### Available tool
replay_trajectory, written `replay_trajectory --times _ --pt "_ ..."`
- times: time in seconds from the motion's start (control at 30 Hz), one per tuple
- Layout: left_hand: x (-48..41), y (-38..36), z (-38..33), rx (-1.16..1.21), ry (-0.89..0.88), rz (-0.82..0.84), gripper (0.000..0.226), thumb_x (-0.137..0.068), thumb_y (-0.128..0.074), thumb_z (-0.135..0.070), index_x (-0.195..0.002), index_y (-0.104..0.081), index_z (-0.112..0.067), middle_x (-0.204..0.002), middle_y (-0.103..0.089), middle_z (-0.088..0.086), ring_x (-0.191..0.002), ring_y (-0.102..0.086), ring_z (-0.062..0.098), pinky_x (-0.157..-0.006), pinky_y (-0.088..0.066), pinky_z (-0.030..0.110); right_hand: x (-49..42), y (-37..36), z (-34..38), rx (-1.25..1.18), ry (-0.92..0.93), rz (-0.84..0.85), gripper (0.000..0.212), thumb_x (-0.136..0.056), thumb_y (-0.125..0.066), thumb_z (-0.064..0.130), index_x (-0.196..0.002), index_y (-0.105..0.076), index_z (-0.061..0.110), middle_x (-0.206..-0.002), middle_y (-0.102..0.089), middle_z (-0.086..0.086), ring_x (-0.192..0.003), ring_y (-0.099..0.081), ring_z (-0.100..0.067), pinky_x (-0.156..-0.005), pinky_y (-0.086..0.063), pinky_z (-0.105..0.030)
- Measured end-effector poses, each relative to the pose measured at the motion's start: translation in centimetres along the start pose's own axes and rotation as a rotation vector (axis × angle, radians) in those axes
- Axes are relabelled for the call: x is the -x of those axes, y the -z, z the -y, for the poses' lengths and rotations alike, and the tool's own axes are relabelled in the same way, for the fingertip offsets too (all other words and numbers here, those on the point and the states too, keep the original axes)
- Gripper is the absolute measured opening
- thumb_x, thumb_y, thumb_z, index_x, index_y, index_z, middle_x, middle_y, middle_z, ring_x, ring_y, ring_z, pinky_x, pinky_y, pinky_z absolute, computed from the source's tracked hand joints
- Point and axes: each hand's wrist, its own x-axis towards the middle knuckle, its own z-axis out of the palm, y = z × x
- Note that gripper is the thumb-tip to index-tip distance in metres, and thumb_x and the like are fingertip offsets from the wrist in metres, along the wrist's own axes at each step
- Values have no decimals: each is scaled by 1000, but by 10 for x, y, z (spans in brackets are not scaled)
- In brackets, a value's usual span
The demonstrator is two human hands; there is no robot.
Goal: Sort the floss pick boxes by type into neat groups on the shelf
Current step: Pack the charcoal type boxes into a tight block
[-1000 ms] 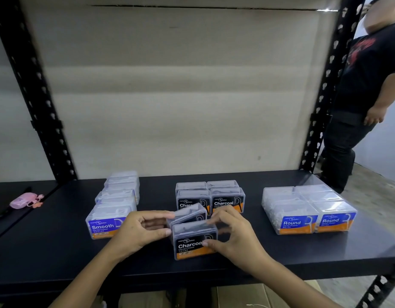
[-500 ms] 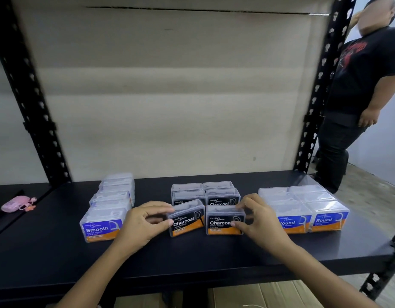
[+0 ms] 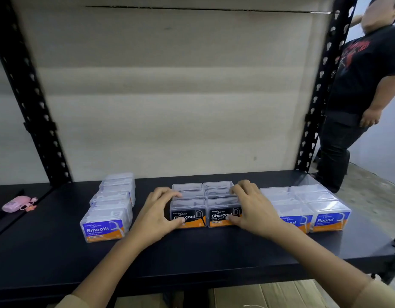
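Note:
Three groups of clear floss pick boxes stand on the black shelf [image 3: 214, 252]. At the left is a single row of Smooth boxes [image 3: 103, 227] with blue labels. The middle holds the Charcoal boxes [image 3: 187, 215] with black labels, two wide and three deep. On the right the Round boxes [image 3: 329, 220] form a two-wide block. My left hand [image 3: 157, 215] presses the left side of the Charcoal block, thumb on the front left box. My right hand [image 3: 252, 207] presses its right side, thumb on the front right box, and hides part of a Round label.
A pink case [image 3: 16, 203] lies on the neighbouring shelf at far left. Black perforated uprights [image 3: 34, 121] frame the bay. A person in dark clothes [image 3: 358, 96] stands beyond the right upright. Cardboard cartons [image 3: 269, 294] sit below the shelf.
The two front Charcoal boxes, first stacked crookedly in my hands, were set side by side and pushed back flush against the block. Both hands moved apart onto its sides.

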Motion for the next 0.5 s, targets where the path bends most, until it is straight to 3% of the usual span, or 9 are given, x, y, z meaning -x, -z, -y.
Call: replay_trajectory --times 0.1,0.2,0.37,0.5 --pt "-17 1 -5 -79 42 199 95 -69 -77 -44 -145 -23 -31 -145 -16 -20 -138 -12 1 -117 -17 28 -18 4 -4 7 70 180 99 -69 -72 52 -145 -18 19 -149 -22 -3 -139 -20 -22 -113 -23 -35" --pt "-38 -1 -9 -281 72 417 113 -70 -70 -58 -150 3 -24 -158 15 -5 -145 14 14 -119 -3 39 -39 3 -6 75 81 376 117 -67 -70 60 -149 2 18 -158 3 -2 -146 6 -20 -118 -3 -43" --pt "-60 -6 -14 -481 67 601 120 -69 -65 -66 -149 10 -17 -158 19 3 -144 20 22 -118 3 46 -58 -2 -8 121 90 556 122 -66 -67 66 -148 11 18 -157 17 -1 -144 19 -16 -116 9 -46" --pt "-61 -8 -16 -429 30 612 116 -71 -68 -59 -149 4 -13 -160 5 1 -147 6 20 -119 -6 39 -57 -2 -7 83 95 549 120 -67 -69 63 -149 6 17 -159 6 0 -146 9 -17 -117 4 -44"
